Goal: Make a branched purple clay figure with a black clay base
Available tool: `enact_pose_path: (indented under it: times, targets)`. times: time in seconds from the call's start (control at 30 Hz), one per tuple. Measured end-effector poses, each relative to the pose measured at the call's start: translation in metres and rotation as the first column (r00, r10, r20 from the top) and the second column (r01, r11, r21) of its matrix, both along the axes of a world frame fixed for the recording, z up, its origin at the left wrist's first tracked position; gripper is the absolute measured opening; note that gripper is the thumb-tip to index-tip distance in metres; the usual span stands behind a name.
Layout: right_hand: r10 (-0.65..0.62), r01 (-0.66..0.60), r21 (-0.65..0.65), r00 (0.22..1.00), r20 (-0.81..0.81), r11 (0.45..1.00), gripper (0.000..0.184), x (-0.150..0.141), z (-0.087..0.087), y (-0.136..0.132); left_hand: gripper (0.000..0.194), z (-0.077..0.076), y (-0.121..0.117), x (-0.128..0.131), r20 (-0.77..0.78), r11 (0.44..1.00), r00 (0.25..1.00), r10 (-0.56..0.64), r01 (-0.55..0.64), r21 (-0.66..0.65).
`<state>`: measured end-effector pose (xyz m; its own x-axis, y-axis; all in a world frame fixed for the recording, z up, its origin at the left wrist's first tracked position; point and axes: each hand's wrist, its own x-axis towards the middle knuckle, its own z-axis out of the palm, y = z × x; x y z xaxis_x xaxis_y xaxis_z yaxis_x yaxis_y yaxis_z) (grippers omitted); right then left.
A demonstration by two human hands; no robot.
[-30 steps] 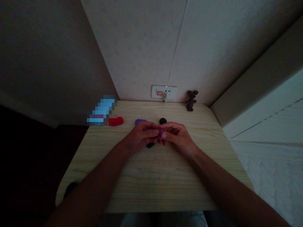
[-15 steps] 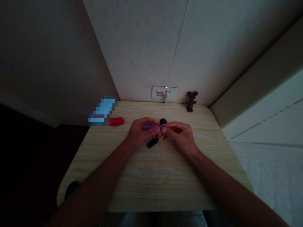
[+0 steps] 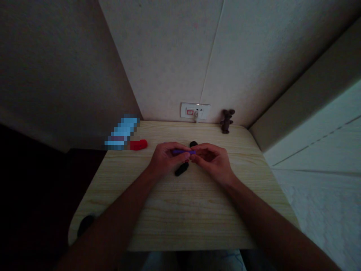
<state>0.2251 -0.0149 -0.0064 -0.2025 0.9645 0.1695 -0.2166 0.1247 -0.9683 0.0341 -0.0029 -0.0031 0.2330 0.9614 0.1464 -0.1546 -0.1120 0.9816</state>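
Note:
A thin purple stick [image 3: 180, 152] lies level between my two hands, above the middle of the table. My left hand [image 3: 166, 156] has thumb and fingers closed on its left and middle part. The fingertips of my right hand [image 3: 216, 160] pinch around its right end. Below the hands, an elongated black piece [image 3: 182, 169] rests on the table, its upper end near my left fingertips. Just behind the fingers, a small round black piece [image 3: 193, 144] is partly covered. Whether the two black pieces join is hidden.
A red rounded piece [image 3: 138, 144] lies at the left beside a pixelated bright object [image 3: 122, 131]. At the back right stands a small brown animal-like figure [image 3: 226, 122]. A wall socket [image 3: 195, 111] sits behind the wooden table [image 3: 194, 210]. A dark round object [image 3: 85, 225] is by my left forearm.
The fingers of my right hand have shifted slightly, so more of the purple stick's right end shows. My left hand stays almost in place. The black and red pieces have not moved noticeably.

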Motion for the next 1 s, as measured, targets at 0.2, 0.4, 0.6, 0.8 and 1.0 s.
enact_pose_path:
  times: [0.2,0.4,0.6,0.8,1.0]
  targets:
    - [-0.024,0.022,0.050,0.999,0.042,0.999,0.033,0.0015,-0.0002,0.0000,0.026,-0.0019,0.0011,-0.0004,0.031,1.000,0.999,-0.008,0.008,0.020]
    - [-0.047,0.046,0.032,0.997,0.055,0.998,0.034,0.0018,0.0011,0.0008,0.023,-0.0023,0.0014,0.0006,0.037,0.999,0.999,0.028,-0.029,0.022]
    - [-0.088,0.087,0.012,0.994,0.061,0.996,0.029,0.0019,-0.0010,0.0027,0.025,-0.0017,0.0009,0.0007,0.022,0.997,0.998,0.052,-0.053,0.055]
    - [-0.071,0.070,0.022,0.996,0.046,0.997,0.033,0.0019,0.0007,0.0025,0.024,-0.0007,0.0003,0.0023,-0.024,0.993,0.996,0.087,-0.085,0.084]
    - [-0.044,0.044,0.006,0.998,0.045,0.999,0.034,0.0016,-0.0011,0.0027,0.021,0.0014,-0.0017,0.0023,-0.047,0.990,0.993,0.108,-0.104,0.092]
